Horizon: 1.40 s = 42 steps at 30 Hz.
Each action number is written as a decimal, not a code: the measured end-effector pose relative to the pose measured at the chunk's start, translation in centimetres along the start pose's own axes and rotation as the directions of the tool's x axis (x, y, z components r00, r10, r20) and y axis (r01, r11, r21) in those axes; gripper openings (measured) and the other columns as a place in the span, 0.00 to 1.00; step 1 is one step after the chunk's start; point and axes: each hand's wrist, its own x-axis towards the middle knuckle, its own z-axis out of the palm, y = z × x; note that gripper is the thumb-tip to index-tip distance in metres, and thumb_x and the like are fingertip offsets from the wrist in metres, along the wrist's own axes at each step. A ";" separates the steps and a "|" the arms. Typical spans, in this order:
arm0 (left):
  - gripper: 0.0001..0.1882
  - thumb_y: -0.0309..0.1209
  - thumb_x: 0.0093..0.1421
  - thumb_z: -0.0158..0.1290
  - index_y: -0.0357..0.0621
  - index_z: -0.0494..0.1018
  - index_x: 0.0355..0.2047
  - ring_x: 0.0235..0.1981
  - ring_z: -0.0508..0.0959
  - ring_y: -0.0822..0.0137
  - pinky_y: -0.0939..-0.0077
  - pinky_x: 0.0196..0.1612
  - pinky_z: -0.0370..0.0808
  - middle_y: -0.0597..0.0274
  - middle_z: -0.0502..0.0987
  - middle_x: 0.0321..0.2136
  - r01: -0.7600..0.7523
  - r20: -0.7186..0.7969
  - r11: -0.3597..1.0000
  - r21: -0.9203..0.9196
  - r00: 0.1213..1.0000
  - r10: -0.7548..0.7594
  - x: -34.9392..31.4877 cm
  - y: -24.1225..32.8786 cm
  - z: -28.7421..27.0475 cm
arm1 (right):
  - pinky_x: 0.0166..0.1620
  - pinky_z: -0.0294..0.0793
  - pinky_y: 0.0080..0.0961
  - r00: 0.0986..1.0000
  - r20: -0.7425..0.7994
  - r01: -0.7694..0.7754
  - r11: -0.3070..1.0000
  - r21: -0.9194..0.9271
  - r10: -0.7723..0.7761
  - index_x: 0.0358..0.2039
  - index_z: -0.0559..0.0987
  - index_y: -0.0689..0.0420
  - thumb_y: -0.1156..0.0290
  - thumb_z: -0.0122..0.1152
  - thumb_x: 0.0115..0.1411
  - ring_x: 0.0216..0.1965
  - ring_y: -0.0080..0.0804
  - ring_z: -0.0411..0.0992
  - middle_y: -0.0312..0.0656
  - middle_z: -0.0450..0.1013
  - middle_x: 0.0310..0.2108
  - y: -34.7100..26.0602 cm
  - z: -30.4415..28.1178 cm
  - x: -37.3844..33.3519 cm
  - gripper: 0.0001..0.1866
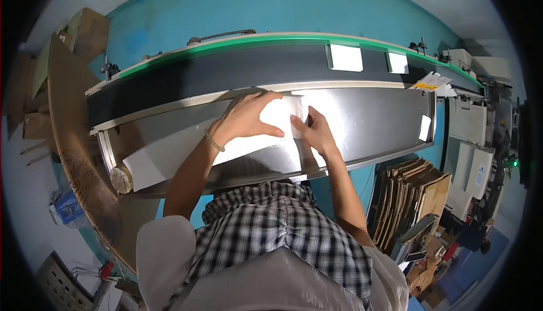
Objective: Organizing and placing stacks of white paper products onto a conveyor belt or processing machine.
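A long row of white cards [169,152], packed close together, lies slantwise on the shiny metal tray [373,124] in front of me. My left hand [246,119] reaches over the right end of this row, its thumb and fingers curved around opposite sides of the white cards. Just to the right, my right hand [317,133] pinches the edge of the white cards at that end between thumb and fingers. Strong glare there hides where single cards begin and end.
Behind the tray runs a dark conveyor belt [226,65] bearing a white card [345,58] and another further right. White and yellow packs [431,82] sit at the tray's far right corner. A roll [121,179] touches the left end. Flattened cardboard [404,198] stands at right.
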 end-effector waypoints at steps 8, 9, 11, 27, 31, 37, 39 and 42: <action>0.45 0.49 0.43 0.72 0.38 0.69 0.56 0.53 0.76 0.44 0.58 0.55 0.72 0.41 0.76 0.50 -0.027 -0.027 0.998 0.049 0.999 0.028 -0.2 -0.3 -0.2 | 0.36 0.71 0.17 0.958 -0.135 0.265 0.962 0.071 -0.254 0.46 0.78 0.59 0.46 0.61 0.64 0.31 0.19 0.71 0.34 0.74 0.31 -2.5 1.6 1.9 0.26; 0.45 0.49 0.43 0.72 0.39 0.69 0.57 0.53 0.76 0.43 0.58 0.55 0.72 0.41 0.76 0.51 -0.023 -0.027 1.000 0.019 0.999 0.023 -0.2 -0.4 -0.2 | 0.38 0.70 0.18 0.992 0.052 0.115 0.993 0.016 -0.116 0.50 0.77 0.62 0.48 0.66 0.61 0.33 0.18 0.68 0.32 0.73 0.31 -3.3 2.2 0.2 0.29; 0.45 0.48 0.43 0.72 0.41 0.68 0.59 0.53 0.75 0.42 0.58 0.55 0.72 0.41 0.76 0.51 -0.048 -0.016 0.999 0.005 0.999 0.048 -0.5 -0.5 -0.2 | 0.36 0.65 0.16 0.995 0.091 0.042 0.997 0.072 -0.049 0.48 0.77 0.63 0.54 0.65 0.64 0.33 0.16 0.64 0.32 0.71 0.31 -4.7 2.8 -2.1 0.24; 0.40 0.47 0.45 0.71 0.45 0.69 0.56 0.52 0.76 0.44 0.57 0.52 0.73 0.46 0.76 0.50 -0.024 -0.056 1.000 -0.014 0.998 0.023 -1.6 -1.6 -0.7 | 0.37 0.68 0.18 0.987 0.147 0.060 0.996 0.069 -0.070 0.45 0.78 0.60 0.52 0.66 0.63 0.33 0.18 0.66 0.33 0.73 0.33 -5.5 3.5 -1.1 0.23; 0.41 0.46 0.46 0.71 0.44 0.68 0.57 0.54 0.75 0.44 0.58 0.55 0.72 0.46 0.75 0.52 -0.046 -0.065 0.999 0.015 0.997 0.047 -2.5 -1.0 -0.8 | 0.44 0.67 0.19 0.988 0.151 -0.089 0.942 0.324 0.041 0.45 0.78 0.60 0.55 0.61 0.67 0.39 0.21 0.67 0.35 0.73 0.35 -3.9 2.9 -1.4 0.20; 0.39 0.47 0.46 0.71 0.45 0.69 0.56 0.55 0.74 0.45 0.59 0.57 0.72 0.48 0.75 0.52 0.030 -0.034 0.998 0.051 0.999 -0.029 -2.8 -1.3 -1.0 | 0.40 0.74 0.25 0.998 0.054 -0.029 0.975 0.220 0.018 0.48 0.75 0.68 0.63 0.62 0.64 0.35 0.27 0.74 0.42 0.78 0.34 -4.4 0.8 2.3 0.20; 0.39 0.47 0.46 0.71 0.45 0.70 0.55 0.55 0.74 0.45 0.59 0.57 0.71 0.48 0.75 0.52 0.009 -0.050 0.998 0.062 0.999 -0.006 -3.0 -1.1 -0.7 | 0.36 0.72 0.22 0.997 -0.053 -0.017 0.884 0.467 0.047 0.43 0.75 0.64 0.58 0.61 0.66 0.32 0.21 0.71 0.36 0.74 0.31 -4.4 1.1 4.3 0.19; 0.38 0.47 0.46 0.70 0.46 0.70 0.55 0.55 0.75 0.45 0.59 0.56 0.72 0.48 0.75 0.52 0.039 -0.039 0.997 0.063 0.999 -0.037 -2.5 -1.3 -1.3 | 0.36 0.73 0.18 0.996 0.014 0.083 0.951 0.298 -0.091 0.47 0.75 0.62 0.48 0.61 0.65 0.32 0.20 0.72 0.36 0.74 0.33 -4.6 3.4 2.2 0.27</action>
